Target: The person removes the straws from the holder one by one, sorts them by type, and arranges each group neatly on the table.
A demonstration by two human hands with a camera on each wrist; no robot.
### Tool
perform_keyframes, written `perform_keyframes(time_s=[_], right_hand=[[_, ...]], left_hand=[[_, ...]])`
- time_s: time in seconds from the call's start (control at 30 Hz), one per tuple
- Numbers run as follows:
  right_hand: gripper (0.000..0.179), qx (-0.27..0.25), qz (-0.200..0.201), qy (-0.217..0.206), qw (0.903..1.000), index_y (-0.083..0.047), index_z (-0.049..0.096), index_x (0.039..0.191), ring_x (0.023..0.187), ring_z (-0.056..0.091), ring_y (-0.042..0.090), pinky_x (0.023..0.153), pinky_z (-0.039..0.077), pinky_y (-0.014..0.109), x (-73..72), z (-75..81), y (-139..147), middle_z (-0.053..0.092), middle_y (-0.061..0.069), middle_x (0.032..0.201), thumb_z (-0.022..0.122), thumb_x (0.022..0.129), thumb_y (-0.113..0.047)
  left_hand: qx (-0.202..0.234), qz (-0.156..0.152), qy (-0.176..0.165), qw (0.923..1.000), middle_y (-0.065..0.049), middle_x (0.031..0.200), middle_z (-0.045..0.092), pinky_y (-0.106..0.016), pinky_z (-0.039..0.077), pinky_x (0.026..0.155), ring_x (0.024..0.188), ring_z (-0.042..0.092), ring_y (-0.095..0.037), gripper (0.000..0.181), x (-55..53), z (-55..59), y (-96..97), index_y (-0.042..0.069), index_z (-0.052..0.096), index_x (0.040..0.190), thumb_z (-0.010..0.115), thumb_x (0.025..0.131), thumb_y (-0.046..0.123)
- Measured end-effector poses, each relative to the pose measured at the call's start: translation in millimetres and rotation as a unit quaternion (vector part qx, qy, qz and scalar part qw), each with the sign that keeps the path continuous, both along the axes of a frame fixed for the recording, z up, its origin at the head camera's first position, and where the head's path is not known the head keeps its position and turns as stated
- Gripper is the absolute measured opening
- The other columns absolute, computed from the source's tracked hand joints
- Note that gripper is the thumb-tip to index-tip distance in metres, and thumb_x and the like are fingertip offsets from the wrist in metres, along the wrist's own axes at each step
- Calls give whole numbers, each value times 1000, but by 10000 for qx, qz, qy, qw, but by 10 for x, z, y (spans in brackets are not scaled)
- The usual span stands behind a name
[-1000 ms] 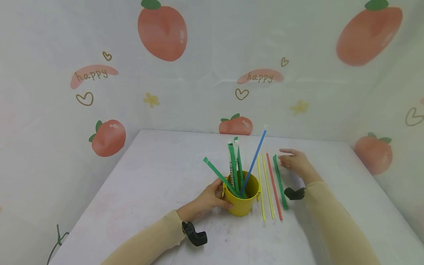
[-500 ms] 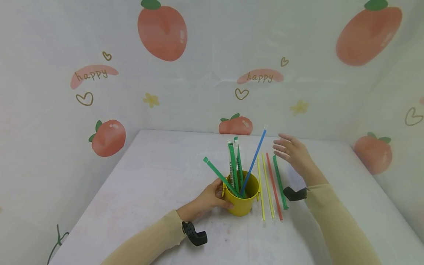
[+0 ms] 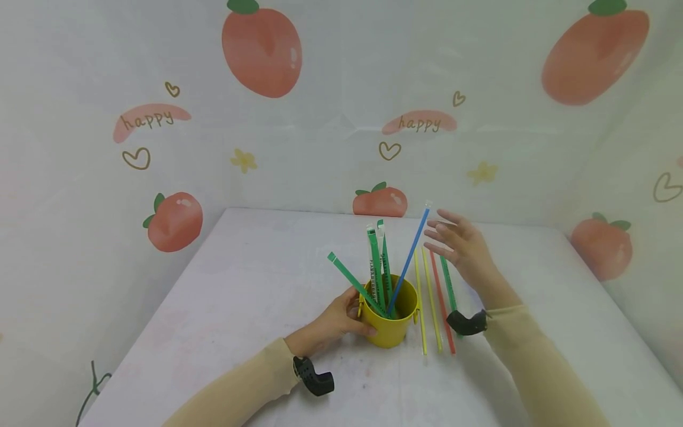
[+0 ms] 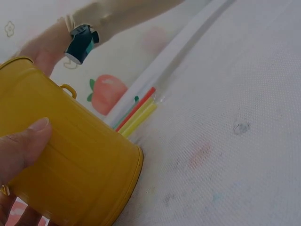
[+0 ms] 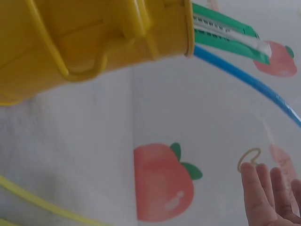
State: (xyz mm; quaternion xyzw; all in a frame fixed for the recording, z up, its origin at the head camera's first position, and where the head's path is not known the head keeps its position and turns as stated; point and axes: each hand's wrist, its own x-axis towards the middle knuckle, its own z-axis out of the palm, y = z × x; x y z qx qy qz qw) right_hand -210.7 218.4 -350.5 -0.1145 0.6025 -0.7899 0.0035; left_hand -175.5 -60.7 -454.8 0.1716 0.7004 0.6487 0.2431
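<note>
In the head view, the left hand (image 3: 333, 320) holds a small round yellow bucket (image 3: 386, 333) by its left side, thumb toward the front. The bucket stands upright on a white table (image 3: 240, 279). A long, thin blue straw (image 3: 409, 258) leans right in it, with a clear tip. Some green-and-white wrapped straws (image 3: 376, 255) with dark letters stand in it too, and 1 leans far left. The right hand (image 3: 461, 246) is wide, fingers spread, up in the air just beside the blue straw's top. Right of the bucket, 2 thin yellow straws (image 3: 431, 296), 1 thin red straw (image 3: 442, 302) and 1 green wrapped straw (image 3: 449, 281) lie side by side.

In the left wrist view, the thumb presses the bucket's smooth side, and fingers show below. Ends of the red and yellow straws peek out past the bucket.

In the right wrist view, a yellow wire handle (image 5: 53, 47) runs along the bucket's side. The right hand's fingers stretch out, apart from the blue straw.
</note>
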Motion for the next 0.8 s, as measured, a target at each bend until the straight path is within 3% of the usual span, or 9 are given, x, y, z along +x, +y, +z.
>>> perform_keyframes(time_s=[0.17,0.27,0.4,0.6,0.8], right_hand=[[43,77,96,131,9998,-6,40,135,103,59,21,84,49,37,48,9,-117,54,9,117,51,94,-5],[47,304,74,163,9994,-6,39,136,104,60,22,82,50,37,74,21,-182,53,10,117,55,92,-6],[47,485,54,124,9987,-9,42,133,107,59,24,82,50,37,84,6,-246,52,14,121,59,89,-7],[47,653,54,142,9978,-11,43,131,103,61,18,82,51,36,100,-39,-295,45,26,128,61,88,-5],[47,719,0,163,9973,-13,44,129,98,63,18,79,52,37,118,-65,-330,56,13,114,62,86,-4]], left_hand=[[64,-52,-108,9999,4,139,42,-55,24,106,131,32,-28,79,51,148,-13,23,41,136,80,69,6],[88,-46,-195,9998,2,139,42,-55,22,107,131,31,-29,81,53,168,-13,20,40,137,79,68,3],[67,-18,-140,9999,5,138,42,-55,22,107,131,32,-26,82,-3,19,-3,25,40,136,81,68,6],[-46,-6,13,10000,6,136,44,-52,24,107,129,35,-24,80,-7,5,0,26,41,136,81,68,9],[-69,-40,78,9999,5,136,45,-51,24,108,129,36,-23,81,-16,6,0,26,40,136,81,68,9]])
